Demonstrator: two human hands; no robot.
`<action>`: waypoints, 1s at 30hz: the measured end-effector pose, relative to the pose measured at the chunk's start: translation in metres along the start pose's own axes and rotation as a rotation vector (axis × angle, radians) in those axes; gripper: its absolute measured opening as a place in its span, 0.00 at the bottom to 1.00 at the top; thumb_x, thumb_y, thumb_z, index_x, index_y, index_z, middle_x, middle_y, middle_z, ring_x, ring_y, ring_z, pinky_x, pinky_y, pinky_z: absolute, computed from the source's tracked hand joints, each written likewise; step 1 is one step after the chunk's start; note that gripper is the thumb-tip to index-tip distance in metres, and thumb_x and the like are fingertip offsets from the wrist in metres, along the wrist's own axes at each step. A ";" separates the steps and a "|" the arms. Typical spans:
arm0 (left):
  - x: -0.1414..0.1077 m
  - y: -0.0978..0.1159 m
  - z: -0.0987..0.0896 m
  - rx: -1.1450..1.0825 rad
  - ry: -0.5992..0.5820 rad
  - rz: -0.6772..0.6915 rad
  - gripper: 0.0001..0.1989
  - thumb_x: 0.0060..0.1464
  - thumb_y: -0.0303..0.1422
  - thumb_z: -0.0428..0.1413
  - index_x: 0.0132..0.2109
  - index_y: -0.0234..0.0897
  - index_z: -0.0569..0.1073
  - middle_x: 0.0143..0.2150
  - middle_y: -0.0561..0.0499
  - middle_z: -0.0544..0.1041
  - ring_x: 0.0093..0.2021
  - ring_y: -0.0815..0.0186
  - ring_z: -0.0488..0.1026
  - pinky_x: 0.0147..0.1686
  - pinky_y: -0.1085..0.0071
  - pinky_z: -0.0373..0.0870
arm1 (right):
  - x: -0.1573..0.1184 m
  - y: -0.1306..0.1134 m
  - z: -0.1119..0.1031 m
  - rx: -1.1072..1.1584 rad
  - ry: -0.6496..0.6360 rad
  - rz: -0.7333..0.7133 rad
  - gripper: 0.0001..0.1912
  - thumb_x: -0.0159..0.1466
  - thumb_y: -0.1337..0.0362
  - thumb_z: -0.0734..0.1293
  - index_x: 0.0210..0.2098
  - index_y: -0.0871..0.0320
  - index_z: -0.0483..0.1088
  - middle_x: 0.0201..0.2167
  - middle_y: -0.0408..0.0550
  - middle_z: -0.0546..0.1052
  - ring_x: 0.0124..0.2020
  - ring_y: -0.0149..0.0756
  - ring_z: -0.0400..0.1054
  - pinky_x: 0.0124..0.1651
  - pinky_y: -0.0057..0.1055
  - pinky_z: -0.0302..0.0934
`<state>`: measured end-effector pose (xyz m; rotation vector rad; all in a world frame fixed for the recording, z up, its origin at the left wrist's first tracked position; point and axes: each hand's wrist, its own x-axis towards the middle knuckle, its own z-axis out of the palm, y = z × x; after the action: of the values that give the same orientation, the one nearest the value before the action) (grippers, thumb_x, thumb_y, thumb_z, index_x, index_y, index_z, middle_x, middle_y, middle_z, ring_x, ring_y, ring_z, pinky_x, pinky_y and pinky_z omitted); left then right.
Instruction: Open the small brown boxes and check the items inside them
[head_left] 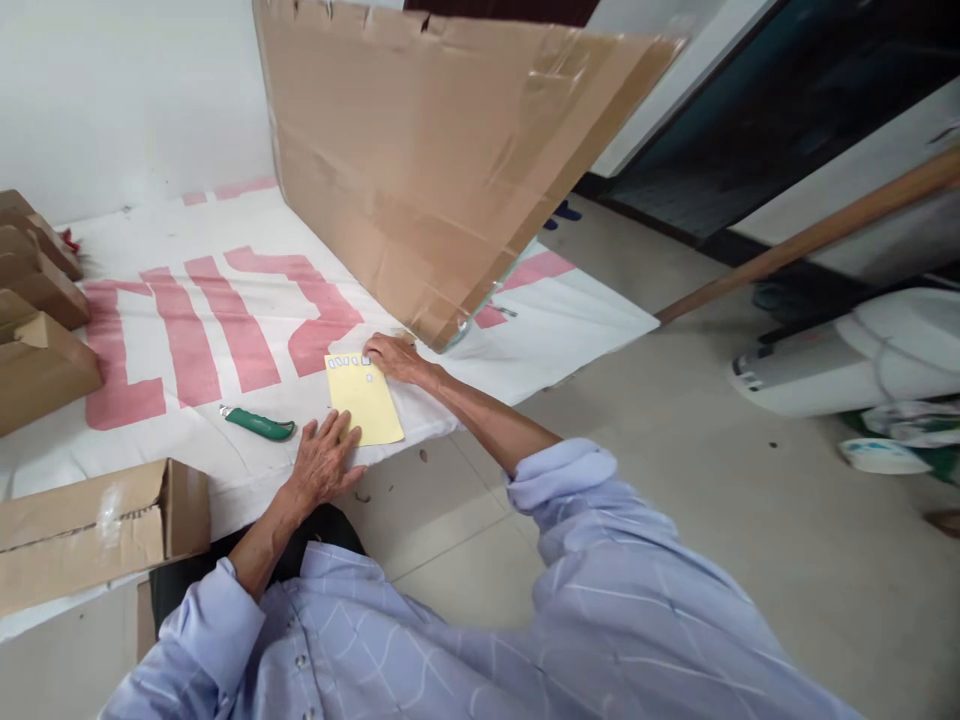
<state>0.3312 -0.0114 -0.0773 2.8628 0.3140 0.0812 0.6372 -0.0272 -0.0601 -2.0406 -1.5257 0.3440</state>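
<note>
A yellow sheet (367,410) lies on the white and red cloth near its front edge, with several small white pieces along its top and one a little lower. My left hand (325,458) rests at the sheet's lower left edge, fingers spread, holding nothing. At the upper right corner of the sheet is my right hand (396,358), its fingers bent together by the small pieces; what is between them, if anything, is too small to tell. A green-handled cutter (259,423) lies to the left of the sheet.
Behind my right hand a large cardboard sheet (420,150) stands tilted on the cloth (247,440). A long carton (82,530) sits at the front left, several open boxes (45,360) at the far left. A wooden pole (810,235) and a white bucket (810,370) are at the right.
</note>
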 end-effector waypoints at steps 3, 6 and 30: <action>0.002 0.004 -0.001 0.011 -0.007 -0.019 0.33 0.66 0.46 0.60 0.72 0.36 0.68 0.79 0.30 0.63 0.79 0.40 0.59 0.71 0.39 0.57 | -0.008 -0.007 -0.014 0.020 0.121 0.031 0.11 0.65 0.70 0.59 0.36 0.55 0.73 0.41 0.53 0.80 0.43 0.42 0.70 0.53 0.36 0.62; 0.007 0.009 -0.003 0.011 0.007 -0.036 0.34 0.65 0.45 0.62 0.72 0.36 0.69 0.78 0.28 0.64 0.79 0.38 0.59 0.70 0.37 0.59 | -0.024 -0.017 -0.025 0.047 0.235 0.057 0.11 0.66 0.67 0.58 0.39 0.55 0.72 0.42 0.54 0.80 0.44 0.43 0.71 0.54 0.38 0.64; -0.325 -0.061 -0.191 -0.166 1.109 -1.018 0.24 0.53 0.49 0.68 0.52 0.40 0.81 0.56 0.43 0.83 0.56 0.47 0.80 0.56 0.50 0.79 | -0.148 -0.220 0.107 0.599 -0.090 -0.359 0.28 0.68 0.49 0.74 0.64 0.49 0.71 0.58 0.55 0.77 0.54 0.49 0.75 0.56 0.49 0.74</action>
<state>-0.0145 0.0222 0.0825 1.8691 1.7358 1.3508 0.3596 -0.0939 -0.0391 -1.2815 -1.5658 0.6613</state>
